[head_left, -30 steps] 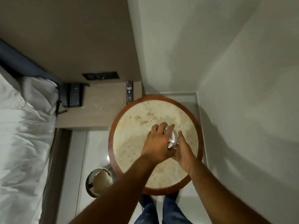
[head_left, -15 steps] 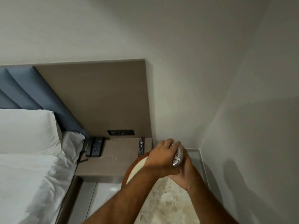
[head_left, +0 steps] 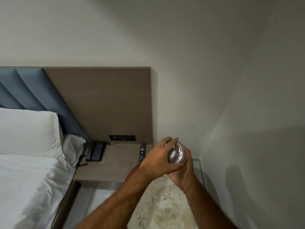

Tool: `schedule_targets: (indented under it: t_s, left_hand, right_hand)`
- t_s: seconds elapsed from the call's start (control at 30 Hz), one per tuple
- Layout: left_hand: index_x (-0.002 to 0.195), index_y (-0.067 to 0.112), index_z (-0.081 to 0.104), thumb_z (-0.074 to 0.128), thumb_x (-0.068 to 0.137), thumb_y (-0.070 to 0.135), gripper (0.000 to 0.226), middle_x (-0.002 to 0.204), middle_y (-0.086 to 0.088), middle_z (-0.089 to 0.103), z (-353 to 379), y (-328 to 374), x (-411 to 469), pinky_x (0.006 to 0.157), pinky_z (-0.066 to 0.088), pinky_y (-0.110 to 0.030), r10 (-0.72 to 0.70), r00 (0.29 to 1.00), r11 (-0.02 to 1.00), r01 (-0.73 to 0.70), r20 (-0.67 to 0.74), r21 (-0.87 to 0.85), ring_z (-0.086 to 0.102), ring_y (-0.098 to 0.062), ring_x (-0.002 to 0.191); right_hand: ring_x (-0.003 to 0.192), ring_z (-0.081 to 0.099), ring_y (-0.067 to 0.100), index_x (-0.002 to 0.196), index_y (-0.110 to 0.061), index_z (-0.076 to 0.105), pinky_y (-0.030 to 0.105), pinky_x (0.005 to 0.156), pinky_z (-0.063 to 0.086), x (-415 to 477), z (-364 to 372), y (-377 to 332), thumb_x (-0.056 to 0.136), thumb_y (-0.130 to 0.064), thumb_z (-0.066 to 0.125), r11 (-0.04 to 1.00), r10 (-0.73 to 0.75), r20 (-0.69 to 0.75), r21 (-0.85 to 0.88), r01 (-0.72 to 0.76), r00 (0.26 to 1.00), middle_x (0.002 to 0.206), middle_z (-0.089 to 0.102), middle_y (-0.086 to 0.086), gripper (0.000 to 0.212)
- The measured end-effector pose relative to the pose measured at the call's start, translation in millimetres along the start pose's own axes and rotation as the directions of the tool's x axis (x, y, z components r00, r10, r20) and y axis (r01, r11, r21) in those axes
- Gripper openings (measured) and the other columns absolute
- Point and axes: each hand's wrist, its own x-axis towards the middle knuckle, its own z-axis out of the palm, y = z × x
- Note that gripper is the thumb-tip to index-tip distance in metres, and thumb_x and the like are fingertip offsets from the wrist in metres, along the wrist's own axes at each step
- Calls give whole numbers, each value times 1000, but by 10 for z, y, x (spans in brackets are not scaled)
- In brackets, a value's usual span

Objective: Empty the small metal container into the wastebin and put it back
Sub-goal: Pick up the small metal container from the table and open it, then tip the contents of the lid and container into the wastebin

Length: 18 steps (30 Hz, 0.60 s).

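While 2 hands (head_left: 168,161) clasp metal container (head_left: 176,153), marble table (head_left: 165,207) below, corner walls (head_left: 231,63)

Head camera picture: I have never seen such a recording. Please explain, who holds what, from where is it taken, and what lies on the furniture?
There is no machine here. A person wears a camera on the head, so you look forward and down along their own bare arms. The left hand and the right hand together hold a small metal container above a round stone-topped table. What is inside it cannot be seen clearly. Behind the hands stands a wooden bedside shelf; on it lie a black telephone and a remote control. At the left is a bed with a white pillow. The wastebin is not in this picture.
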Motion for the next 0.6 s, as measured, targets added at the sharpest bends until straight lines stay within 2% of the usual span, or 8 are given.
schedule_targets:
  t_s: [0.07,0.17,0.27,0.33,0.37,0.43,0.5,0.6]
  left_hand:
    - [162,33,38,81,79,64,98,155,17,46,-105,-9,-41,106,39,-9,-71,994,991,61,-79,-122,46,6,132]
    - [159,38,42,77,76,78,99,146,30,48,-255,-152,-246,101,49,-10,-201,951,953,134,-234,-271,52,9,133]
    - [160,43,41,78,74,79,100,153,23,48,-427,-496,-658,98,48,-8,-340,869,928,247,-359,-279,51,9,136]
    - [159,36,44,81,76,72,98,155,12,52,-536,-751,-1008,105,44,-13,-410,810,910,335,-419,-245,53,1,137]
    - [159,33,45,81,77,69,96,154,9,53,-592,-875,-1196,107,42,-11,-440,780,898,375,-445,-231,53,1,137]
    - [158,30,46,82,77,64,95,153,10,52,-676,-1051,-1572,105,38,-3,-506,725,861,458,-466,-222,48,12,135]
    - [158,33,45,83,78,62,93,152,14,49,-711,-1179,-1962,107,38,-9,-584,659,805,544,-474,-235,47,11,133]
    - [159,30,45,89,80,52,93,156,10,48,-625,-1349,-2603,113,39,-24,-689,521,696,669,-504,-260,47,-2,138]
  right_hand:
    - [124,70,37,149,-11,64,49,91,63,-18,56,-17,103,-59,54,999,33,-11,-8,-33,999,140,73,23,68]
    - [110,71,35,152,-10,63,43,83,56,-2,62,-23,98,-61,56,991,82,0,-107,-82,997,133,76,21,75]
    - [88,70,35,150,-5,63,38,67,50,59,57,74,96,-68,54,969,165,48,-194,-152,985,123,70,27,83]
    - [84,71,36,142,-5,66,37,65,50,119,90,211,96,-74,52,949,235,96,-237,-207,967,119,72,31,84]
    - [84,72,37,138,-4,69,37,65,51,148,121,305,94,-76,53,938,272,114,-254,-237,956,119,73,32,86]
    - [84,75,38,130,-3,77,37,63,55,209,164,523,92,-79,56,904,350,128,-307,-298,928,120,75,33,88]
    - [85,75,38,123,-3,81,37,62,57,263,218,786,90,-80,57,861,433,131,-352,-367,892,119,76,33,87]
    - [84,76,37,123,-5,81,36,59,60,328,291,1328,87,-78,63,773,549,97,-437,-460,831,117,77,32,84]
